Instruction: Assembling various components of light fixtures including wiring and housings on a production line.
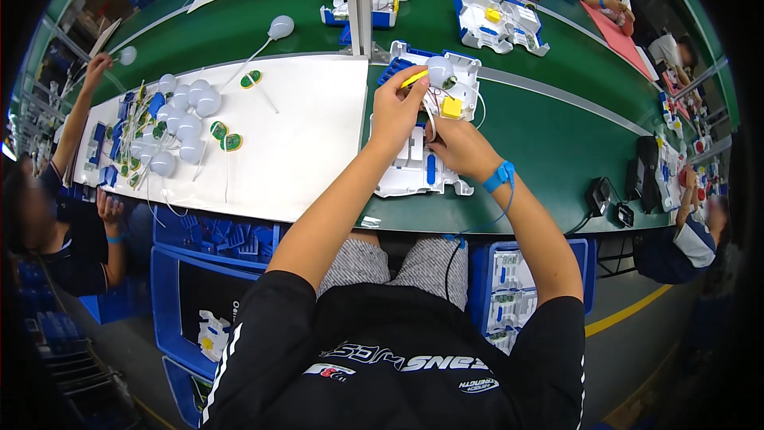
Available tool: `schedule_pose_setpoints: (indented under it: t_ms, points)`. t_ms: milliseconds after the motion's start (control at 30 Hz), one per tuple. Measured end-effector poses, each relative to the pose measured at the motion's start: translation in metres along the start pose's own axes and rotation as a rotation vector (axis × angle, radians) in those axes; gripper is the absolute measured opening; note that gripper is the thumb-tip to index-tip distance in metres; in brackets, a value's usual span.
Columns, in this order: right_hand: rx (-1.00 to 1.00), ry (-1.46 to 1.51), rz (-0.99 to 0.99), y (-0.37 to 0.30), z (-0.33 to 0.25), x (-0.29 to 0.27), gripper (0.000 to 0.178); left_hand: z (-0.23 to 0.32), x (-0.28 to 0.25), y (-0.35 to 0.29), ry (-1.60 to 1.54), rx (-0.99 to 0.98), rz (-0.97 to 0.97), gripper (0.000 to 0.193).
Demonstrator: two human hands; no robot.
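Note:
An opened white-and-blue plastic housing lies in front of me, its far half (468,72) beyond my hands and its near half (398,179) below them. My left hand (395,115) is closed, with a slim yellow piece (415,78) between thumb and forefinger; its exact kind is unclear. Against that piece sits a white round bulb (440,71). Thumb and fingers of my right hand (461,146) pinch a white cable (430,121) over the housing; the fingertips are partly hidden. A yellow block (451,107) with thin wires shows inside the far half.
On a white sheet (310,143) at left lie piled bulbs (189,123), green circuit boards (231,142) and cables. More housings (497,20) sit on the green belt beyond a metal post (359,8). Blue bins (191,302) flank my legs. Co-workers sit on both sides.

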State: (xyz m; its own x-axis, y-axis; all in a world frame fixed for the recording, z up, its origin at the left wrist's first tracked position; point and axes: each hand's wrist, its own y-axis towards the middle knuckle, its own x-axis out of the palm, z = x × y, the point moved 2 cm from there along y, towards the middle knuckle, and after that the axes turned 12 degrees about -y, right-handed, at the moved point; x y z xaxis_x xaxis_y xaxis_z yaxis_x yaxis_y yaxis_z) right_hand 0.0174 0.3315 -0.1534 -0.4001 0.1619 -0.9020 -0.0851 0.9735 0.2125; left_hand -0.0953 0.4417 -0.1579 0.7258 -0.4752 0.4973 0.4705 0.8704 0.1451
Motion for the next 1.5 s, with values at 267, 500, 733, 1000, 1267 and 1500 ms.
schedule_pose_setpoints:
  t_ms: [267,500,733,1000,1267,1500]
  points:
    - [0.010,-0.076,-0.133,0.007,0.001,0.000,0.019,0.000,-0.002,0.001,0.013,0.021,0.001,0.029]
    - [0.003,-0.192,-0.148,0.011,0.002,-0.001,0.027,-0.001,-0.002,0.002,0.037,0.017,0.004,0.029]
    - [0.038,-0.195,-0.197,0.023,0.001,0.003,0.043,-0.001,-0.004,0.003,0.035,0.078,0.013,0.028]
    - [-0.033,-0.177,-0.301,0.026,-0.001,-0.001,0.042,-0.005,-0.004,0.003,0.012,0.066,0.011,0.026]
    - [-0.035,-0.101,-0.181,0.011,0.003,0.004,0.035,-0.009,-0.004,0.003,0.011,0.083,0.009,0.025]
    - [0.057,-0.065,-0.172,0.016,-0.002,0.006,0.036,-0.003,-0.004,0.004,0.035,0.065,0.015,0.027]
